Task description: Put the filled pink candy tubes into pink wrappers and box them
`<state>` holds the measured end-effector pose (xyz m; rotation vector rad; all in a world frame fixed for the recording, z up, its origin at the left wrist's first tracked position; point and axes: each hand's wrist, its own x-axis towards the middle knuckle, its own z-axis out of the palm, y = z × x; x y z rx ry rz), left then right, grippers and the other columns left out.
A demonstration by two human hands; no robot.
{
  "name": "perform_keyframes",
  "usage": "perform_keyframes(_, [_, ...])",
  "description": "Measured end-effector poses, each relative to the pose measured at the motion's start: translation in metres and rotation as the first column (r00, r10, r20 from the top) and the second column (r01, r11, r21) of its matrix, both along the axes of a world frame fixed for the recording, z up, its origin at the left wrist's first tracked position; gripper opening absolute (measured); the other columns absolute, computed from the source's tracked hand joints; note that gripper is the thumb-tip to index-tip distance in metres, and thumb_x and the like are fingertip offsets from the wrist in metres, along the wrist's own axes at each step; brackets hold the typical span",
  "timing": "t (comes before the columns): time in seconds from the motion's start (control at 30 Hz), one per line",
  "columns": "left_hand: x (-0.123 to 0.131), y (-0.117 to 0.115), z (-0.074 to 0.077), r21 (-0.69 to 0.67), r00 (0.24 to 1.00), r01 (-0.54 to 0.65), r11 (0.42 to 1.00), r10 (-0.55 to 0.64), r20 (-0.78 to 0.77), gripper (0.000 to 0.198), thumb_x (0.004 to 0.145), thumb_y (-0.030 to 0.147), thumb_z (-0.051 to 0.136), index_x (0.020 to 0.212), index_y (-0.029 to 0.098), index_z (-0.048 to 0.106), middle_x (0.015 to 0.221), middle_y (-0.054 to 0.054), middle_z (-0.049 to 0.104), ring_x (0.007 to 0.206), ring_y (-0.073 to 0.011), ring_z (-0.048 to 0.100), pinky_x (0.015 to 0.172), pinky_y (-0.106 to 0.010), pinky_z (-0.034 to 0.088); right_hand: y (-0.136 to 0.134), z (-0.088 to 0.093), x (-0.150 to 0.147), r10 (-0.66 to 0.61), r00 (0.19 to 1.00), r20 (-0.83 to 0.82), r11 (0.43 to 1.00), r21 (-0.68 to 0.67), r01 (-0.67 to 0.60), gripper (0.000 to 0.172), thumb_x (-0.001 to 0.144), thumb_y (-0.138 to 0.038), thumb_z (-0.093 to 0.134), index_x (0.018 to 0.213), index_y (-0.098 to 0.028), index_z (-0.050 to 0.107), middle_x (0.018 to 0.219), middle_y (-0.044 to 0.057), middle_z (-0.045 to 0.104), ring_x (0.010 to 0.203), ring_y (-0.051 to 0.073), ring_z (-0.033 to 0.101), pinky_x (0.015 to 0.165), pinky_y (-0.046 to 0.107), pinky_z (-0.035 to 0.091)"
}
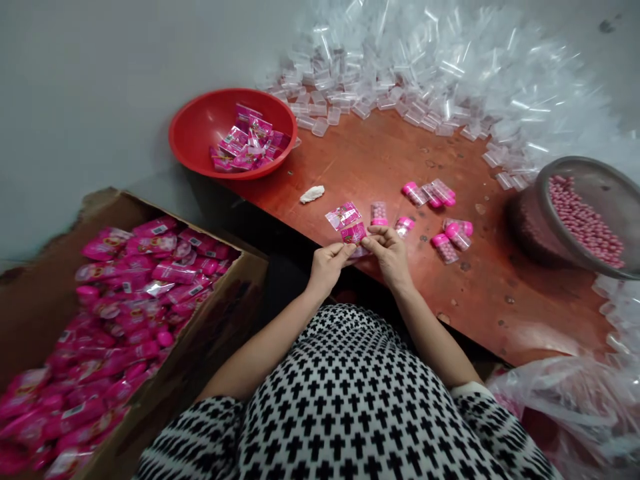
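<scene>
Between my two hands, at the table's near edge, is a small pink printed plastic wrapper (354,233). My left hand (330,263) pinches its lower left side, and my right hand (387,253) pinches the right side. Just beyond it lies another pink and clear wrapper (343,216). A clear tube of pink beads with a pink cap (379,213) is close to my right fingers, and a second capped tube (404,225) lies beside that hand. Farther right are several more capped tubes (445,248), some lying in a small group.
A red bowl (185,143) of pink wrappers stands at the back left. Left below is a cardboard box (235,267) full of pink packages. Clear empty tubes (425,87) heap along the back. A grey bucket (535,227) of pink beads stands right. White scrap (313,194) lies on the table (500,293).
</scene>
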<state>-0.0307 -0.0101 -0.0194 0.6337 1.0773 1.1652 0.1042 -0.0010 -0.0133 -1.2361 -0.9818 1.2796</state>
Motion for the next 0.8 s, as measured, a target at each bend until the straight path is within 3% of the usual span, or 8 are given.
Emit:
perform_keyframes(0.13, [-0.006,0.001,0.002,-0.022,1.000,-0.022,1.000,0.022,0.009,0.031,0.057,0.040,0.083,0.064,0.012,0.072,0.067,-0.004,0.069,0.064,-0.0141,0.065,0.067,-0.028,0.057,0.014,0.002,0.025,0.113,0.890,0.442,0.969,0.150,-0.197,0.017,0.085,-0.034,0.057,0.095,-0.020,0.061,0.084,0.004,0.070,0.072,0.017,0.064,0.070,0.032,0.052])
perform_keyframes(0.23, [-0.010,0.000,0.004,-0.121,0.999,-0.016,0.993,0.022,0.046,0.033,0.051,0.038,0.086,0.064,0.011,0.072,0.066,-0.005,0.069,0.062,-0.0132,0.065,0.063,-0.025,0.055,0.049,0.015,0.058,0.021,0.496,0.868,0.842,0.253,-0.477,0.026,0.090,-0.018,0.044,0.108,-0.019,0.063,0.117,0.012,0.066,0.107,0.024,0.060,0.094,0.044,0.045])
perform_keyframes(0.33, [-0.011,-0.001,0.005,-0.190,0.991,-0.027,0.981,0.050,0.122,0.036,0.047,0.036,0.088,0.066,0.010,0.071,0.066,-0.005,0.069,0.060,-0.0123,0.064,0.061,-0.024,0.054,0.087,0.025,0.078,0.005,0.093,0.996,0.706,0.062,-0.705,0.038,0.089,-0.012,0.041,0.123,-0.018,0.058,0.146,0.013,0.045,0.132,0.030,0.041,0.102,0.051,0.035])
perform_keyframes(0.4, [-0.011,-0.001,0.006,-0.217,0.983,-0.044,0.975,0.081,0.164,0.036,0.046,0.034,0.089,0.063,0.010,0.068,0.064,-0.005,0.069,0.059,-0.0125,0.064,0.060,-0.025,0.054,0.105,0.027,0.080,0.014,-0.082,0.997,0.649,-0.071,-0.758,0.039,0.091,-0.013,0.040,0.125,-0.019,0.057,0.148,0.012,0.043,0.133,0.032,0.038,0.100,0.051,0.036])
perform_keyframes(0.47, [-0.013,0.001,0.007,-0.241,0.973,-0.070,0.968,0.119,0.196,0.035,0.047,0.031,0.089,0.060,0.010,0.064,0.063,-0.004,0.068,0.058,-0.0127,0.064,0.060,-0.025,0.055,0.114,0.025,0.079,0.019,-0.155,0.988,0.608,-0.134,-0.783,0.036,0.092,-0.015,0.041,0.122,-0.019,0.059,0.141,0.011,0.051,0.129,0.031,0.043,0.097,0.046,0.038])
perform_keyframes(0.57, [-0.016,0.005,0.008,-0.287,0.946,-0.121,0.950,0.198,0.256,0.029,0.058,0.027,0.085,0.065,0.010,0.062,0.062,-0.002,0.066,0.056,-0.0113,0.063,0.060,-0.025,0.055,0.113,0.019,0.078,0.013,-0.107,0.994,0.620,-0.092,-0.779,0.030,0.093,-0.019,0.042,0.113,-0.017,0.063,0.124,0.012,0.063,0.117,0.029,0.051,0.092,0.042,0.039])
perform_keyframes(0.63, [-0.017,0.008,0.008,-0.332,0.917,-0.155,0.930,0.261,0.303,0.024,0.065,0.025,0.082,0.070,0.011,0.062,0.063,-0.001,0.066,0.055,-0.0106,0.063,0.060,-0.025,0.055,0.100,0.015,0.076,0.010,0.017,1.000,0.704,0.005,-0.711,0.026,0.093,-0.025,0.044,0.105,-0.015,0.065,0.109,0.014,0.069,0.104,0.029,0.056,0.088,0.041,0.040])
perform_keyframes(0.8, [-0.013,0.016,0.007,-0.420,0.833,-0.190,0.887,0.372,0.410,0.016,0.073,0.022,0.076,0.075,0.014,0.062,0.070,-0.001,0.068,0.067,-0.0130,0.069,0.071,-0.026,0.057,0.027,0.014,0.049,0.183,0.669,0.721,0.938,0.074,-0.338,0.032,0.091,-0.048,0.048,0.088,-0.019,0.062,0.073,0.004,0.068,0.063,0.018,0.060,0.058,0.030,0.046])
